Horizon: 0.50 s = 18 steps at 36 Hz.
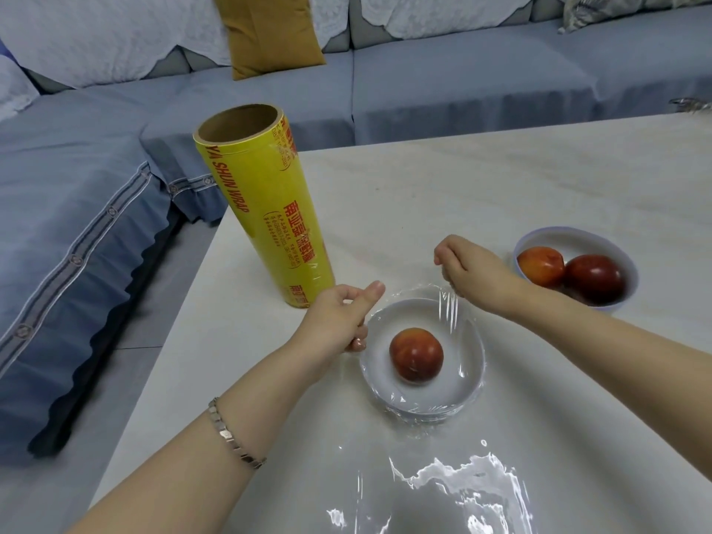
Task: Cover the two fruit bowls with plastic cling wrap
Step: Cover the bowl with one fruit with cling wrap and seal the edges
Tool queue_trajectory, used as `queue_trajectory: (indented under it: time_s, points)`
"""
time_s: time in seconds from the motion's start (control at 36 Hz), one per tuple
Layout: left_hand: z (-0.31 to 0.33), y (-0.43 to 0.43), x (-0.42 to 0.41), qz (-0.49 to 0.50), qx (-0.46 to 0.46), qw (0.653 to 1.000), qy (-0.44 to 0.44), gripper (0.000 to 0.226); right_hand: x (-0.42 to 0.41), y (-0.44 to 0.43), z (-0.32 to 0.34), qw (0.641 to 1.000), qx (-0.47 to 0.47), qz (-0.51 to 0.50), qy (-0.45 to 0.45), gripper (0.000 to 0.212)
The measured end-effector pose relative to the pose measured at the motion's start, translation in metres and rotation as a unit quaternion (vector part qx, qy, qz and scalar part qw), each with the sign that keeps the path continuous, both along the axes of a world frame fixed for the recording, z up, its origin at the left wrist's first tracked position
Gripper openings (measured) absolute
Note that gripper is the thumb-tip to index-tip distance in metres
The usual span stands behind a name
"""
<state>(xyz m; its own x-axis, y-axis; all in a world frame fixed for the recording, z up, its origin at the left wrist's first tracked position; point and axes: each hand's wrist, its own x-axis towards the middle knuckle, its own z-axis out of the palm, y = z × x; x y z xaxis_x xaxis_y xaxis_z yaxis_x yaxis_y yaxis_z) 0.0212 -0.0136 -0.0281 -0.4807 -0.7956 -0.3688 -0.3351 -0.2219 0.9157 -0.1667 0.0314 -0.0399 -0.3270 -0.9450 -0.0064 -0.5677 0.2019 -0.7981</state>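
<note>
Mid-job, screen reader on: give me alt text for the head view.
Both hands work cling wrap over the near bowl holding one red fruit: the left hand grips its left rim, the right hand pinches film at the far rim. The far bowl with two fruits is uncovered; the yellow roll stands upright on the table.

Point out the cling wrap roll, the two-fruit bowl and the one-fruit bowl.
cling wrap roll [269, 210]: head view, yellow label midway up.
two-fruit bowl [574, 241]: head view, bare far inner wall.
one-fruit bowl [460, 381]: head view, bare inner surface, right side.
</note>
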Motion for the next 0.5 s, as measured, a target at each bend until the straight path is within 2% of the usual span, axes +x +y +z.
queue_trajectory:
  time_s: [0.11, 0.19, 0.28, 0.42, 0.5]
  points:
    - [0.001, -0.003, 0.004, -0.031, -0.061, 0.997, -0.042, 0.030, 0.004, 0.000, 0.008, 0.997, 0.050, 0.049, 0.039, 0.029]
    - [0.002, -0.007, 0.004, -0.013, -0.104, 0.994, -0.036, 0.039, 0.002, -0.001, 0.015, 0.991, 0.086, 0.095, 0.036, 0.042]
    - [0.005, -0.006, 0.000, -0.001, -0.131, 0.991, -0.027, 0.040, -0.002, -0.002, 0.020, 0.981, 0.119, 0.150, 0.013, 0.052]
    - [0.000, 0.000, -0.007, 0.026, -0.132, 0.991, -0.002, 0.038, -0.009, -0.001, 0.024, 0.966, 0.152, 0.204, -0.038, 0.038]
    - [-0.007, 0.001, -0.008, 0.055, -0.161, 0.985, -0.013, 0.039, -0.008, 0.002, 0.020, 0.973, 0.121, 0.177, -0.084, 0.031]
